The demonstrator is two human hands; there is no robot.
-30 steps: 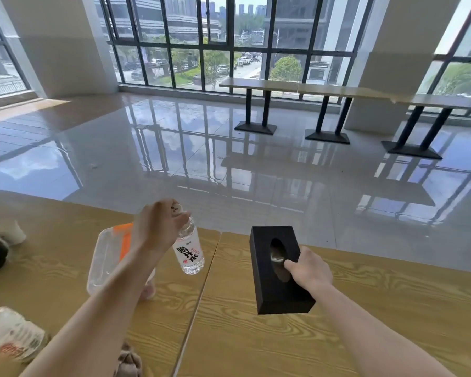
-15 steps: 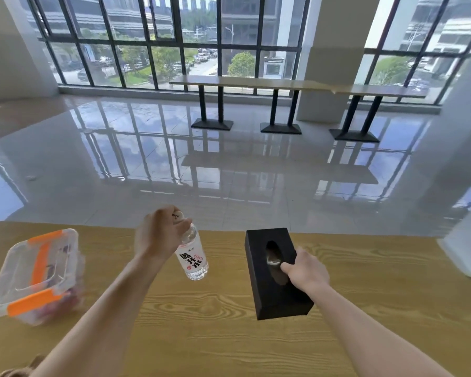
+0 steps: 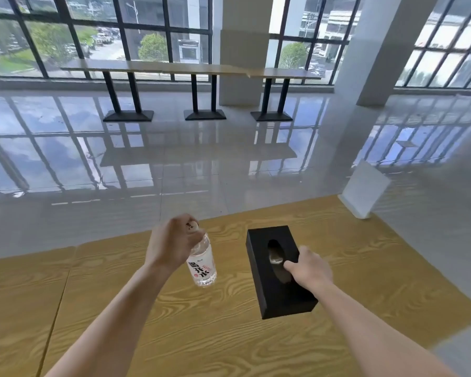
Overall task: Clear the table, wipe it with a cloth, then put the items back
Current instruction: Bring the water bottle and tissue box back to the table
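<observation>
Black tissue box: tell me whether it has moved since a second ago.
Yes. The black tissue box, in the right hand, travelled rightward along the wooden table, past the table seam it once hung near.

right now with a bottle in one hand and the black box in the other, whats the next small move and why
Probably lower both onto the bare wooden table just below. The left hand grips the water bottle near its cap, and the right hand holds the black tissue box by its slot; both appear held above the tabletop.
</observation>
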